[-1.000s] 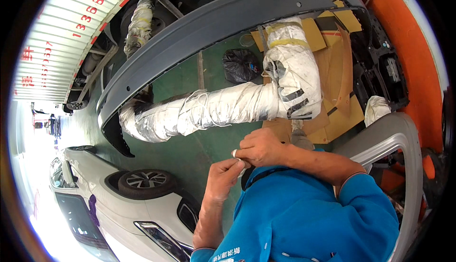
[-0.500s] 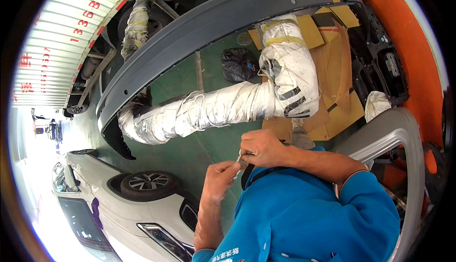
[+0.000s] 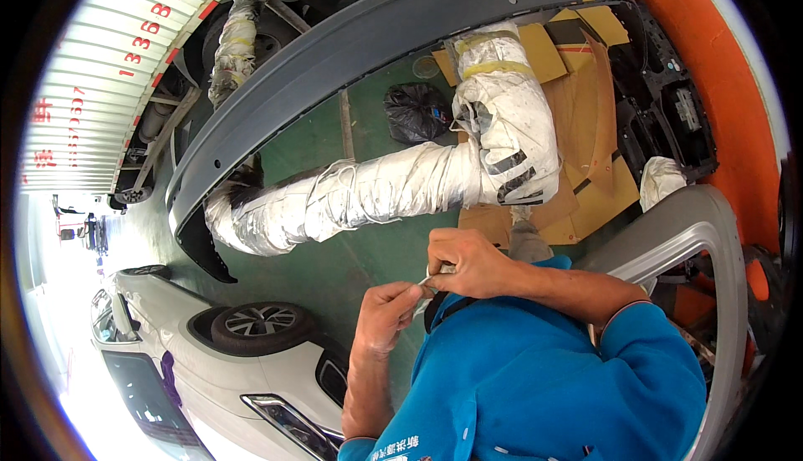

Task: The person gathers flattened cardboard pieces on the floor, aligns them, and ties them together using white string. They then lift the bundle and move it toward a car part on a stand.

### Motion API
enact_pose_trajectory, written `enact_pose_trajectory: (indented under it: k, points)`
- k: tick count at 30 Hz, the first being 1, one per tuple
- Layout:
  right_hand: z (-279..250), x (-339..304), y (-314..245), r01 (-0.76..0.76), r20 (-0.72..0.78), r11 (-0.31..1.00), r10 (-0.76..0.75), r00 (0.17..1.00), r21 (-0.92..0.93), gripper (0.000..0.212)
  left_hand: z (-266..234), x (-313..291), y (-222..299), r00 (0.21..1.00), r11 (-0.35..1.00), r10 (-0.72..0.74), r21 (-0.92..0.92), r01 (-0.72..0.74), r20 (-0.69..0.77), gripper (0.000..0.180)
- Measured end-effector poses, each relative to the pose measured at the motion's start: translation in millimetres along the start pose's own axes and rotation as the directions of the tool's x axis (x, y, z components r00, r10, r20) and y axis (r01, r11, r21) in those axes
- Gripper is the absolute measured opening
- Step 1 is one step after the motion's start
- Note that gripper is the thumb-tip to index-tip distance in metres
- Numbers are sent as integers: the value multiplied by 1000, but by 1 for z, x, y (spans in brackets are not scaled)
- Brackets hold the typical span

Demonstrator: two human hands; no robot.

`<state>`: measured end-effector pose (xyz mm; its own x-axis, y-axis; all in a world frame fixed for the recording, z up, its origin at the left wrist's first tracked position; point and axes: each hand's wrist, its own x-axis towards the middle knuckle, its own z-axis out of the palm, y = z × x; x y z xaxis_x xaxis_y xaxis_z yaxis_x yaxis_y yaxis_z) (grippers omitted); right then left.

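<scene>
In front of my waist my two hands meet. Between their pinched fingers is a small whitish strip, mostly hidden, whose material I cannot make out. My left hand grips its lower left end, thumb against fingers. On its other end my right hand is closed, with a pale bit showing at the fingertips. Beyond the hands stands a rack wrapped in white plastic and tape. A long dark grey car bumper cover rests across it, curving from the far right to the left; neither hand touches it.
A white car is at the lower left. To my right stands a grey door-like panel, near an orange wall. Cardboard, a black bag and black car parts lie beyond the rack.
My right hand has shifted slightly right along the strip, and more of the pale material shows at its fingertips. The left hand stays nearly in place; the view has moved slightly.
</scene>
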<state>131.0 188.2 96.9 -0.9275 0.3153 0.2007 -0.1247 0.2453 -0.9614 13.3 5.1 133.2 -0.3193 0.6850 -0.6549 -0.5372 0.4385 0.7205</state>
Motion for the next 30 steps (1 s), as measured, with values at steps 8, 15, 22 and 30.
enact_pose_trajectory:
  k: [8,15,22,30]
  points:
    - [-5,3,-5,-43,39,997,41,998,66,27,-1,2,3,1000,999,-28,19,28,14,26]
    - [-12,6,-7,-125,124,975,103,987,184,24,-3,1,2,997,998,-46,-43,49,57,27]
    - [-15,1,-11,-201,184,893,136,973,402,22,3,-12,5,999,997,16,-71,-13,50,27]
    - [0,-7,-1,-214,207,658,90,974,722,21,2,-10,1,993,986,-42,-159,59,110,27]
